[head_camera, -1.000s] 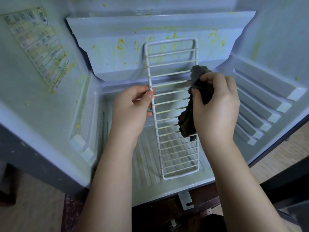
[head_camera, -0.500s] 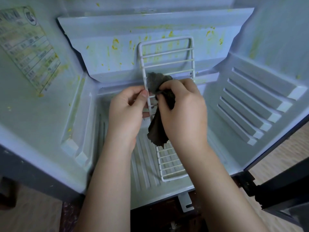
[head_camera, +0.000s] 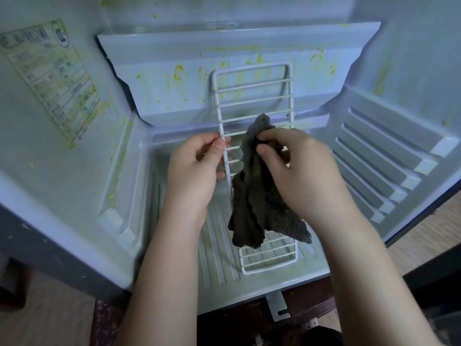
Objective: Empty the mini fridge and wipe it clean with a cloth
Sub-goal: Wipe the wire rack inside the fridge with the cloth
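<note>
Two grips at work, both inside the fridge (head_camera: 82, 201).

Left grip (head_camera: 192, 171): thumb and fingers pinch the left side rail of the rack (head_camera: 252, 91), about halfway along its length. Thumb on the near side of the rail, fingers curled behind it.

Right grip (head_camera: 299, 171): clenched on the cloth (head_camera: 252, 208), thumb and fingertips bunching its upper part. One corner pokes up above the fingers. The rest hangs down in two dark grey flaps in front of the rack's middle wires. Cannot tell how firmly it presses on them.

Rack: white wire, long and narrow, many cross wires. Tilted lengthwise, lower end down on the ribbed floor (head_camera: 214, 255) of the fridge near the front lip, upper end raised toward the back panel (head_camera: 224, 51). Middle stretch hidden by cloth and right grip.

Fridge interior: pale blue-white, smeared and spotted with yellow stains (head_camera: 178, 71), thickest on the back panel behind the rack's top end, with more on the left wall. A label (head_camera: 50, 78) with small print is stuck on the left wall; print too blurred to read. Right wall carries a row of moulded ledges (head_camera: 386, 158).

Below the front lip, a small metal bracket (head_camera: 278, 308) sticks out. Wooden floorboards (head_camera: 424, 236) show at lower right.
</note>
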Demonstrator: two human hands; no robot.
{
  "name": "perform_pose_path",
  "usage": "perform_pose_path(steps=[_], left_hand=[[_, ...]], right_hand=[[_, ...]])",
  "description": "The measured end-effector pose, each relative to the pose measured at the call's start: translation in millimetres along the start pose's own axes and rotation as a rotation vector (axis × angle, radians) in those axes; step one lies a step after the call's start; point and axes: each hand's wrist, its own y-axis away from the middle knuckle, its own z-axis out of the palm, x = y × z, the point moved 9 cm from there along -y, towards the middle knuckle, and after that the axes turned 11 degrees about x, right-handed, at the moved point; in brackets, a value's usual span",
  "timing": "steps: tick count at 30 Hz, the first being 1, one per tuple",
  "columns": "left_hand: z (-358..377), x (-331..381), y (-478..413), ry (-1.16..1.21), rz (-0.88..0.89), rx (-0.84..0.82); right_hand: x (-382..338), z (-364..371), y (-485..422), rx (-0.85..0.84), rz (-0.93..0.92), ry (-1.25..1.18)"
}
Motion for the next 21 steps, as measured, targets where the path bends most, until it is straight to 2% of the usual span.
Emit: perform_pose_path(steps=[2, 5, 10, 18, 21], left_hand=[[-0.2, -0.8, -0.7, -0.007, -0.003, -0.002], [-0.5, -0.7, -1.1, -0.003, -0.011, 0.004], [-2.7, -0.1, -0.9, -0.006, -0.002, 0.033], [-2.2, 4.4, -1.2, -0.048, 0.074, 0.016], [-0.6, 5.0, -1.0, -0.034, 0.073, 0.026]], right_hand=[[-1.2, -4.1, 3.2, 0.161, -0.052, 0.087], [-11.2, 0.2, 10.5, 0.325, -0.114, 0.07], [-29.4, 11.6, 14.9, 0.396, -0.19, 0.049], [-21.2, 3.2, 8.0, 0.395, -0.333, 0.079], [0.3, -14.9, 7.4, 0.493, -0.34, 0.098]])
